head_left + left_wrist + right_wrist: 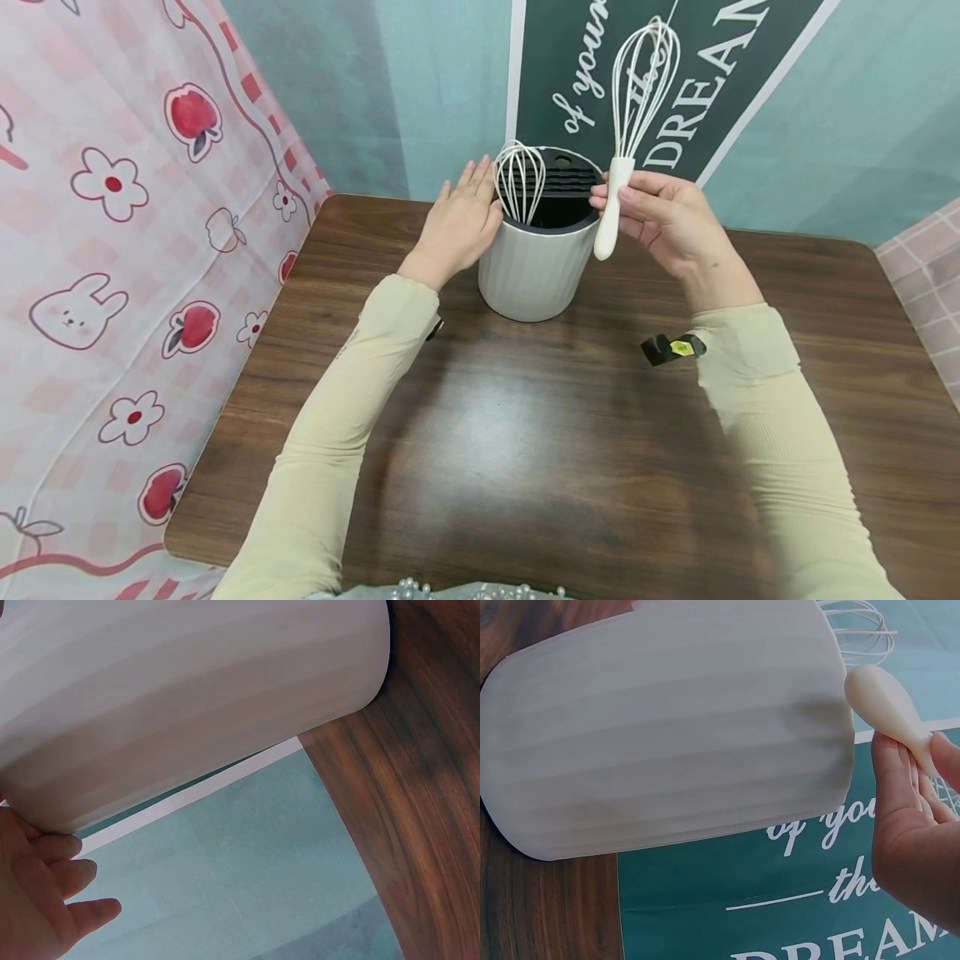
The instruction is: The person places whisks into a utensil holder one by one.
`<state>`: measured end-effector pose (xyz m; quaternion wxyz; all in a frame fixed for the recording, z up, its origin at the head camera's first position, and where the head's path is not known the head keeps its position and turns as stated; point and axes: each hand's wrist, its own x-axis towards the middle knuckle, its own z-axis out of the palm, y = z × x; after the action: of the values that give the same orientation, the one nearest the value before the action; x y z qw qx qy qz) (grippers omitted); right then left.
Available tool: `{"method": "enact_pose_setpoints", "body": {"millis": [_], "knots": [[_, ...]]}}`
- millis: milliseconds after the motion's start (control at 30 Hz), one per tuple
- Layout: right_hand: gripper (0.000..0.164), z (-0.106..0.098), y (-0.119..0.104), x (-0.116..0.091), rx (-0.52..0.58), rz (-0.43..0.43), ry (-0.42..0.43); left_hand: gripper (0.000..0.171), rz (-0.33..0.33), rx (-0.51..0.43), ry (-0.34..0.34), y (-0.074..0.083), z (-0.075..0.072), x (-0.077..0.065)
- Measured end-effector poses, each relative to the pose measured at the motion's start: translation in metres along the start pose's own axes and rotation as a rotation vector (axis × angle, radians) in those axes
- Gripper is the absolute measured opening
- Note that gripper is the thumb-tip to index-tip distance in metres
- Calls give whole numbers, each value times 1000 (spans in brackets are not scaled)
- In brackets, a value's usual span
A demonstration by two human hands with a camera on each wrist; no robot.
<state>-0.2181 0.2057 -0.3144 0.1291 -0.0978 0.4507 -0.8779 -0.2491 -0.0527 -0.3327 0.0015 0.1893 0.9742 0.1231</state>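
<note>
A white ribbed utensil holder [531, 275] with a black slotted insert [566, 179] stands upright at the back of the table. One white whisk [519, 179] is in it, wires up at the left side, its handle hidden inside. Against the holder's left rim rests my left hand [463, 217], its fingers extended. My right hand [667, 217] pinches the handle of a second white whisk [617, 204] between thumb and fingers. That whisk is upright, slightly tilted, just right of the rim. In the right wrist view, its rounded handle end [881, 701] shows beside the holder.
The brown wooden table [480, 467] spreads out in front of the holder. Behind it hangs a blue-green backdrop with a dark lettered panel [555, 67]. A pink and white patterned cloth [135, 250] hangs along the left edge. Black straps [671, 348] are at the wrists.
</note>
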Motion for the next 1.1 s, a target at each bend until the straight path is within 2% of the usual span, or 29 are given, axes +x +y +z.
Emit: {"method": "enact_pose_setpoints", "body": {"millis": [467, 600, 867, 1100], "knots": [[18, 6, 8, -3, 6, -71, 62, 56, 20, 11, -1, -2, 4, -5], [17, 9, 11, -3, -12, -107, 102, 56, 22, 13, -2, -2, 5, -6], [23, 14, 14, 1, -43, -170, 164, 56, 20, 10, -6, -4, 5, -6], [27, 18, 11, 3, -39, -191, 181, 56, 26, 11, 2, -5, 5, -5]]}}
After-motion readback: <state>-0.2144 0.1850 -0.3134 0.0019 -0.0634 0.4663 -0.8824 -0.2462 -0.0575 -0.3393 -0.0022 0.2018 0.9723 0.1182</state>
